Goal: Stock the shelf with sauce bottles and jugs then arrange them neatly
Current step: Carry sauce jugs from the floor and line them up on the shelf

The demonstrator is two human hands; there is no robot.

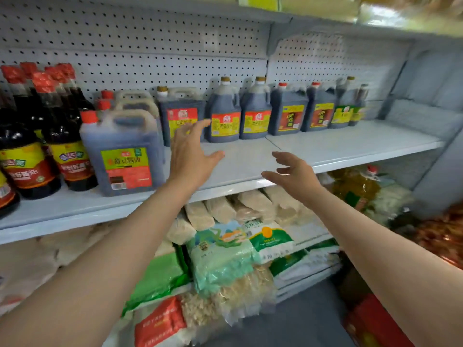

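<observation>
A white shelf holds dark sauce containers. Tall red-capped bottles stand at the far left. Beside them is a big square jug with a green and red label. Along the back runs a row of jugs with yellow and red labels. My left hand reaches over the shelf with fingers spread, in front of a square jug, holding nothing. My right hand hovers at the shelf's front edge, fingers loosely curled and empty.
A pegboard back wall and an upper shelf bound the space. Below, bags of rice and noodles are stacked. An oil bottle sits lower right. Red boxes lie on the floor.
</observation>
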